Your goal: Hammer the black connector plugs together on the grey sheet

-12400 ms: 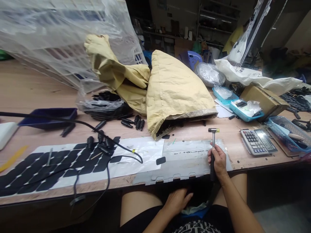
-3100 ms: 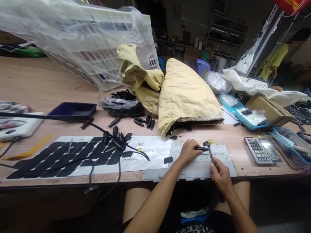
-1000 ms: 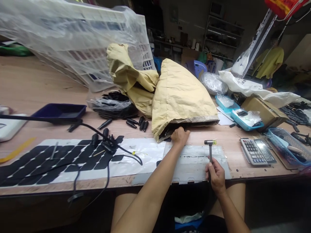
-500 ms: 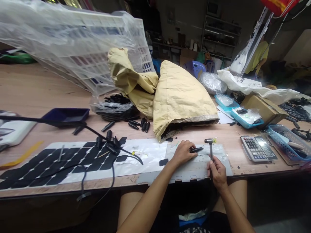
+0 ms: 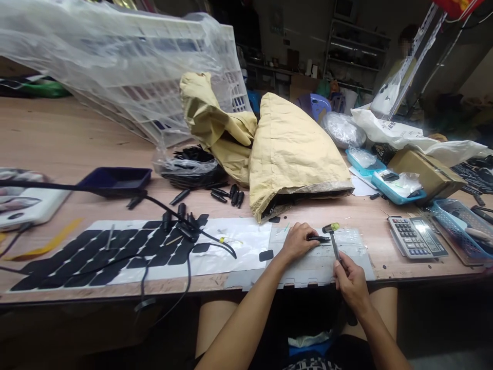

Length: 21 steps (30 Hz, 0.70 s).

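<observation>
Part [image 5: 319, 238], black and narrow, lies at the grey sheet [image 5: 287, 272], one end under the curled fingers of your left hand [image 5: 299, 241], which grips it. Your right hand [image 5: 349, 278] is closed around the hammer [image 5: 334, 247]: slim metallic shaft, cylindrical head with a dark face and a translucent yellow one. The head stands near the part's free end; whether they touch cannot be told. The sheet is smooth, slightly glossy, its near edge notched. Beyond it slumps a creased tan sack [image 5: 300, 149], its mouth rough-edged; left of this lie tapered black pieces [image 5: 234, 194] on the wood-grained table [image 5: 379, 231].
</observation>
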Tool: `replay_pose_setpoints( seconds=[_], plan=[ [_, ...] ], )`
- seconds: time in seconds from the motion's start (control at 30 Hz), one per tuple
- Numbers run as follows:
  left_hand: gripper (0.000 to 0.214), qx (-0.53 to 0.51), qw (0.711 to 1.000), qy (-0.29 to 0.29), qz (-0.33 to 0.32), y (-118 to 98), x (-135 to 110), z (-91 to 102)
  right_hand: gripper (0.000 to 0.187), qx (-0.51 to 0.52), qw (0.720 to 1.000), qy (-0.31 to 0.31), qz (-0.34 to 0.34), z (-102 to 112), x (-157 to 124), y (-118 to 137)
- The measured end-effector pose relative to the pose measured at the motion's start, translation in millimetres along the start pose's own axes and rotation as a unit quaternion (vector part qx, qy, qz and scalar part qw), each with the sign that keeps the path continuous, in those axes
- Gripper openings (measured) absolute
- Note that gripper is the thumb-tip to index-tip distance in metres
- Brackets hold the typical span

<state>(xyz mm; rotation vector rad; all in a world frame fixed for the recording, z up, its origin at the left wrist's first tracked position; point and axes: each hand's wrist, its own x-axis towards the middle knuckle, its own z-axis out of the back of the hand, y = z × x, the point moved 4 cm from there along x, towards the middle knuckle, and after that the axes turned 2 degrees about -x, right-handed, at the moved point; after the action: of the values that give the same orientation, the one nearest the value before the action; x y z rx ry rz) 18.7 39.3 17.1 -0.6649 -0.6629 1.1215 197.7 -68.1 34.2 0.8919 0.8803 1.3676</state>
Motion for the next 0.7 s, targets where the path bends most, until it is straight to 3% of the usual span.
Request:
replay_pose_setpoints(
  seconds=[0.2, 0.33, 0.53, 0.7],
  plan=[
    [0.013, 0.0, 1.0, -0.002, 0.005, 0, -1, 0.3, 0.047, 0.014, 0.999, 0.024, -0.03, -2, 4, -1],
    [0.015, -0.011, 1.0, -0.003, 0.006, 2, 1, -0.9, 0.048, 0.026, 1.0, 0.011, -0.008, -3, 5, 3],
    [0.02, -0.001, 1.0, 0.003, 0.01, 3, 2, -0.7, 0.044, -0.01, 0.998, 0.057, -0.003, -10, 8, 1],
    [0.018, 0.0, 1.0, 0.009, 0.003, 0, 1, 0.1, 0.05, 0.047, 0.999, -0.025, -0.012, 3, 23, -7]
  ],
)
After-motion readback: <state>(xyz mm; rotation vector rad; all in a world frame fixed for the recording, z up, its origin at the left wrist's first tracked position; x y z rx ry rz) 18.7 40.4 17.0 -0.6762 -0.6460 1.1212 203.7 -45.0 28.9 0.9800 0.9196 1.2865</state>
